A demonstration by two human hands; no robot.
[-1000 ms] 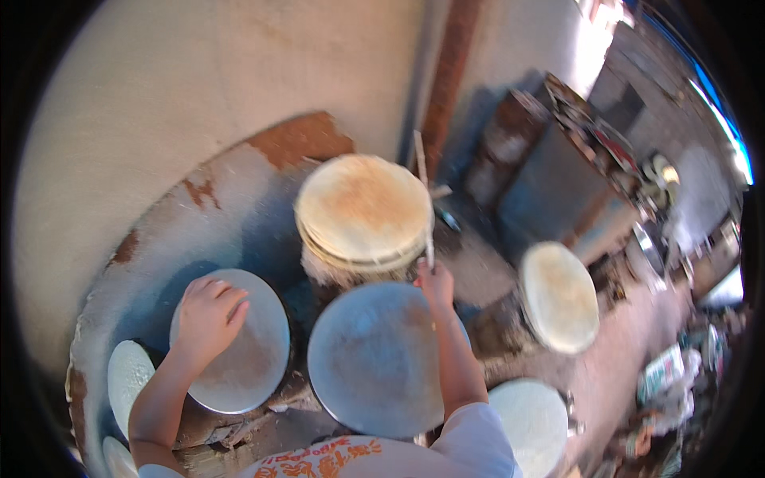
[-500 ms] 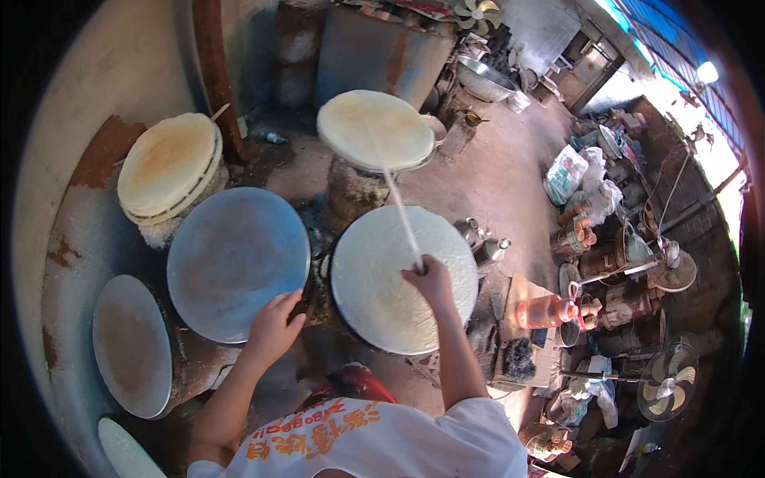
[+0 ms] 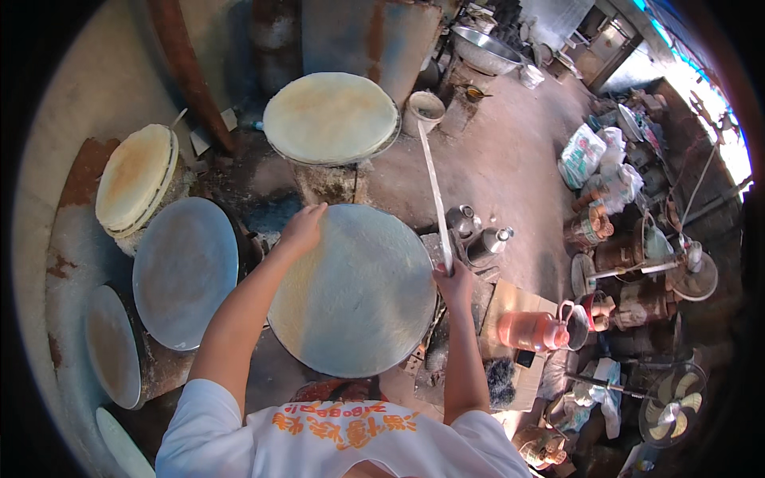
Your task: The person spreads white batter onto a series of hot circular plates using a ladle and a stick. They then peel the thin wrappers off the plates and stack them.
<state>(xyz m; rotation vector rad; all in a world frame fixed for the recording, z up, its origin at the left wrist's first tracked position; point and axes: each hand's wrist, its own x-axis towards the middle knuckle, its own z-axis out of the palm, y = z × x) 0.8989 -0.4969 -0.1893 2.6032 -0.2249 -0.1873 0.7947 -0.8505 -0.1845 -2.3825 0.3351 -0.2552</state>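
The left hand [image 3: 303, 229] is resting flat, fingers spread, on the far left rim of the big round griddle [image 3: 355, 291] directly in front of the person; this grip is lying open and clasping nothing. The right hand [image 3: 453, 279] is sitting at the griddle's right edge, its grip closing around the near end of a long thin stick [image 3: 434, 191]. The stick's long axis is running away from the person, slanting slightly leftward, toward a small white bucket [image 3: 425, 106] on the ground. So the stick is lying beside the griddle's right edge, not over its face, and the right hand is the nearer one to it.

A pale sheet is covering a second round griddle [image 3: 331, 117] beyond the near one. Further left, another sheet-covered griddle [image 3: 137, 177] and a bare grey griddle [image 3: 185, 271] are standing side by side. A reddish plastic jug [image 3: 532, 330] is lying to the right.
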